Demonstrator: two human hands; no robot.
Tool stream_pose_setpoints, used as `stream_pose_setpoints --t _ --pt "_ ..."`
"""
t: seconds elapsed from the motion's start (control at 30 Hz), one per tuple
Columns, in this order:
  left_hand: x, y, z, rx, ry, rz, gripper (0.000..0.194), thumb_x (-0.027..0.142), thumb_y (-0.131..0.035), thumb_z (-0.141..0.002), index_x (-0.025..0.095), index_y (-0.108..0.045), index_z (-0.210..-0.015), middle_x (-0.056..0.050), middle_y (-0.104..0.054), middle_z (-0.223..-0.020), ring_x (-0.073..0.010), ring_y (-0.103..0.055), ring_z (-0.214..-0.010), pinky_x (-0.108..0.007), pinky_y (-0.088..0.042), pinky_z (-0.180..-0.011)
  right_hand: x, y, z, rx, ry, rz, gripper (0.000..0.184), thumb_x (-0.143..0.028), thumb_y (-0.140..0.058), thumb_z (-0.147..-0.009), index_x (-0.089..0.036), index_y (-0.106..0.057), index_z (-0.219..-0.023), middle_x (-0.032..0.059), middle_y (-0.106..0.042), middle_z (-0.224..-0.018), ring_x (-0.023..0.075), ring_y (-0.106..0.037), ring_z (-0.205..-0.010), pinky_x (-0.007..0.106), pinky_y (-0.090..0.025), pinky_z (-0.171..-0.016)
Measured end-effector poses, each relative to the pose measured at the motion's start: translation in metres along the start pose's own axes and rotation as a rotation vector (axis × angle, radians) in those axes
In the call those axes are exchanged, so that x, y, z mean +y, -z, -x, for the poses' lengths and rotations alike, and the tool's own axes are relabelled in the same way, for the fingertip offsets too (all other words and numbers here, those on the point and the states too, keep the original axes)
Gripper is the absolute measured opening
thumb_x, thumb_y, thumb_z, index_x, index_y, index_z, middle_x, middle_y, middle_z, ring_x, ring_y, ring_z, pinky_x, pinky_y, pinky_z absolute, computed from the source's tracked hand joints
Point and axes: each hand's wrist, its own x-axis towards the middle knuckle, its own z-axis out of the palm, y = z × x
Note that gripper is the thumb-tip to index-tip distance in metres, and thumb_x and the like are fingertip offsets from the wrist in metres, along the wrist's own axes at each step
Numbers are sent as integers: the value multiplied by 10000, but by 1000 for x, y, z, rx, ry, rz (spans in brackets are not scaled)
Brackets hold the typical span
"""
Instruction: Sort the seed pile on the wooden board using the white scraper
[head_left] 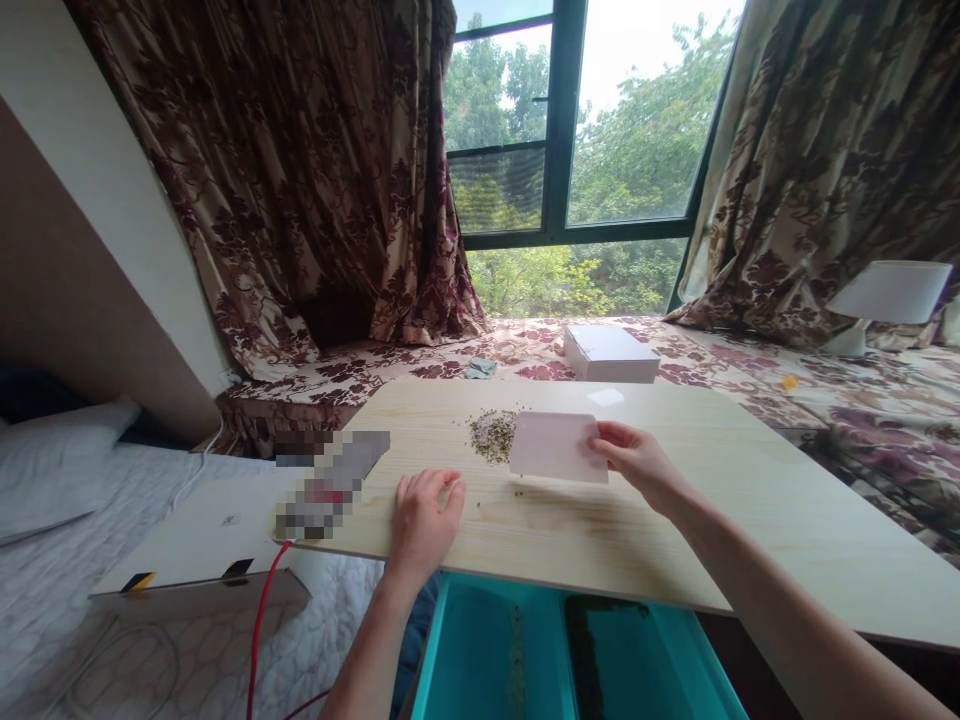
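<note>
My right hand point(640, 462) pinches the right edge of a pale pink card point(557, 447), held upright on a light wooden board point(675, 520). The card stands just to the right of a small heap of greenish seeds point(493, 435). A few stray grains lie on the board in front of the card. My left hand point(424, 518) rests on the board near its front edge, fingers curled and touching the wood, holding nothing I can see.
A teal bin point(480, 650) sits below the board's front edge. A white box point(609, 352) and a lamp point(885, 300) stand on the patterned window ledge behind. A red cable point(259, 620) and a white box lid point(195, 535) lie on the bed at left.
</note>
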Motion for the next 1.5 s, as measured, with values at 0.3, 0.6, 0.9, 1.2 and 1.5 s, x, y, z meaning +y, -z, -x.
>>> stream_pose_setpoints --t 0.3,0.6,0.9,1.2,1.5 --pt "0 0 0 -5 2 3 209 324 -492 -863 223 -671 -901 -68 -727 -998 -233 -635 -960 -493 -318 -1066 10 13 -8 -1 -6 48 283 -238 -712 -619 -174 -746 -892 76 -759 -891 196 -695 -747 289 -554 -645" --pt "4 5 -2 17 38 143 247 363 -483 -866 220 -684 -876 -67 -726 -970 -233 -633 -972 -458 -372 -1037 -13 15 1 -59 -40 77 278 -266 -719 -561 -181 -741 -825 59 -740 -832 191 -656 -736 299 -510 -662" --pt "-9 16 -3 361 384 846 526 587 -377 -879 150 -661 -950 -87 -709 -994 -221 -616 -1078 -382 -415 -1024 -34 -78 -24 -490 93 233 75 -173 -507 -565 -173 -568 -609 -47 -521 -582 107 -456 -595 240 -360 -583" --pt "-13 18 -10 436 511 1068 496 598 -413 -834 162 -648 -860 -71 -713 -891 -221 -647 -1009 -393 -454 -996 -35 -160 -23 -802 63 418 91 -106 -511 -589 -171 -575 -588 -78 -448 -516 85 -387 -554 211 -270 -504" --pt "-8 18 -8 414 478 1084 482 593 -438 -836 162 -653 -845 -51 -700 -870 -202 -630 -1013 -382 -406 -1029 -32 -141 -26 -791 38 574 117 -80 -493 -589 -173 -565 -582 -60 -461 -521 92 -408 -548 215 -268 -480"
